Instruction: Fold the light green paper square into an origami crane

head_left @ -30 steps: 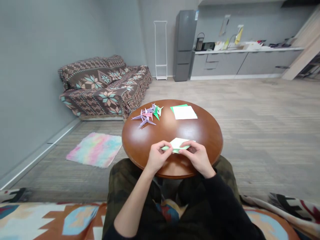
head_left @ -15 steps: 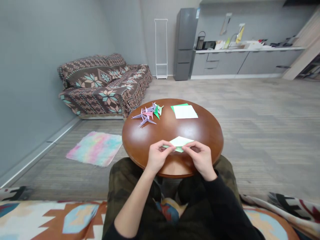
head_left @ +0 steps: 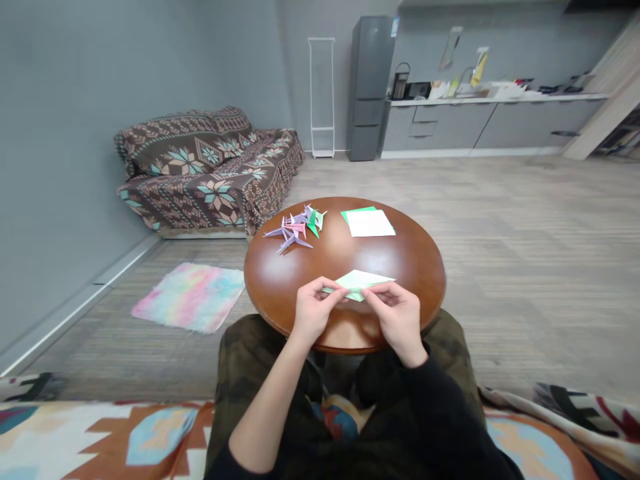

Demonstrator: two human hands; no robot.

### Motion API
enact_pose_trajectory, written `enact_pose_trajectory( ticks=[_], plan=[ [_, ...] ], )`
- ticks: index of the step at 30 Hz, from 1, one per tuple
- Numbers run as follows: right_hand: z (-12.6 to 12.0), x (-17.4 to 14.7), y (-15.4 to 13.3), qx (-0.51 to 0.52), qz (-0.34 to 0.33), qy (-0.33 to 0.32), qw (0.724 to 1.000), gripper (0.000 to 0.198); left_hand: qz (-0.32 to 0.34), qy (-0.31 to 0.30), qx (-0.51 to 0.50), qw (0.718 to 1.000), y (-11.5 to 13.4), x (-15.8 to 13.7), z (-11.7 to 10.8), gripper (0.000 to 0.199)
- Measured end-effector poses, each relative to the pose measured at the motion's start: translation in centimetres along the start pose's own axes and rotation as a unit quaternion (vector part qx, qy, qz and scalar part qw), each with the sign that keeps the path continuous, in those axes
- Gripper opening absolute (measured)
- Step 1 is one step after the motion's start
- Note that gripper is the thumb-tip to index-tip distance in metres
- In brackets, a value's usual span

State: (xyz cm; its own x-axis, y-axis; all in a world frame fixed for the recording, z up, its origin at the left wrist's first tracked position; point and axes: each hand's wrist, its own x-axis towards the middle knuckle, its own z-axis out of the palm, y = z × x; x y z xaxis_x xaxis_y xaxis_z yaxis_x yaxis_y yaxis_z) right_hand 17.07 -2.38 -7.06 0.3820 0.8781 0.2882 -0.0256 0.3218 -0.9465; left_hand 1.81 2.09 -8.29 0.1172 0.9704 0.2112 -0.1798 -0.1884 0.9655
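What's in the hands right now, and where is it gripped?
A pale green folded paper: the left hand pinches its left part, the right hand its right part, both along the near side, thumbs near its middle.

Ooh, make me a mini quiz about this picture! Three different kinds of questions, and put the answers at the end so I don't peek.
1. True or false: the left hand and the right hand both hold the pale green folded paper.
2. Where on the round table do the paper figures lie?
a) at the near edge
b) on the far left part
c) on the far right part
3. Fill in the gap: the top sheet of the flat papers is coloured ____.

Key: 1. true; 2. b; 3. white.
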Motion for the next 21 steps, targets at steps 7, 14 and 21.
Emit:
enact_pose_trajectory(
  ticks=[7, 14, 21],
  plan=[
    [0.5, -0.3, 0.2, -0.022, -0.037, 0.033, 0.999, 0.018, 0.008, 0.005, -0.002, 1.000, 0.1, 0.1, -0.1, 0.019],
    [1.7, -0.7, 1.0, 0.021, -0.031, 0.061, 0.997, 0.022, 0.026, 0.023, 0.001, 0.999, 0.3, -0.1, -0.2, 0.022],
    [2.4, -1.2, 1.0, 0.083, 0.033, 0.041, 0.995, 0.063, 0.012, 0.063, -0.104, 0.993, -0.1, 0.3, -0.6, 0.054]
  ],
)
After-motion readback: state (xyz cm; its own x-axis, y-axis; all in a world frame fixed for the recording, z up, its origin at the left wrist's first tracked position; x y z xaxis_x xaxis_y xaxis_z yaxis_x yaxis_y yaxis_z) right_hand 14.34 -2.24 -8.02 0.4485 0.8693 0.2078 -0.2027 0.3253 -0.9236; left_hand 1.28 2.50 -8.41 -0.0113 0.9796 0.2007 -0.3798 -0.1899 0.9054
